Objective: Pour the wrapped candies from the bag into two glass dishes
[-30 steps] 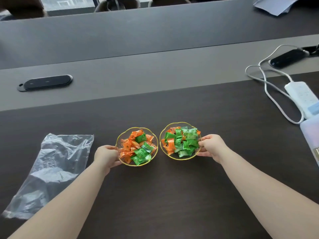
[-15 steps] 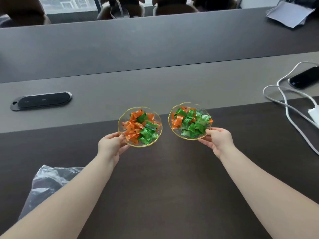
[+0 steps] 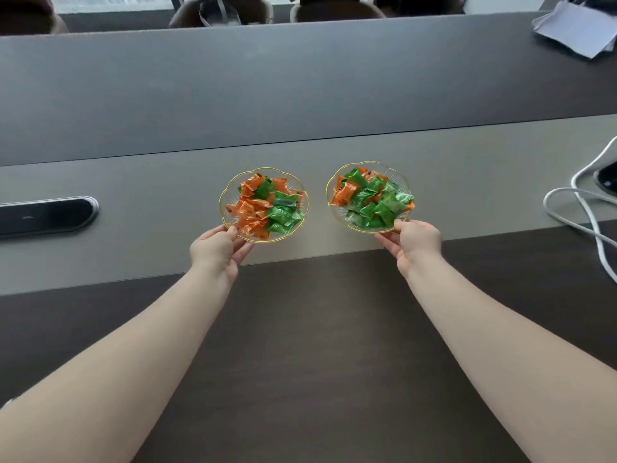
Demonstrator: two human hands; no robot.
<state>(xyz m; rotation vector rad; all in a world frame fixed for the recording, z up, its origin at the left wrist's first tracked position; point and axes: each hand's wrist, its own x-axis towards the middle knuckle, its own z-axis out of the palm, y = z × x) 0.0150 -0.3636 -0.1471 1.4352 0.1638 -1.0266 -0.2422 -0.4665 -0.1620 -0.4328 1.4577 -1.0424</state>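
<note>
Your left hand (image 3: 215, 250) pinches the near rim of the left dish (image 3: 263, 204), your right hand (image 3: 415, 240) the right dish (image 3: 369, 197), both over the surface's grey far strip, possibly lifted. Tilt either 1 and heaped candies (image 3: 374, 198) spill.

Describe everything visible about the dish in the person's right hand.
The right dish is clear ribbed glass with a scalloped gold rim. It holds a heap of wrapped candies, mostly green, a few orange at its left. The right hand grips its near edge. It sits over the grey strip; whether it rests there or is lifted is unclear.
</note>
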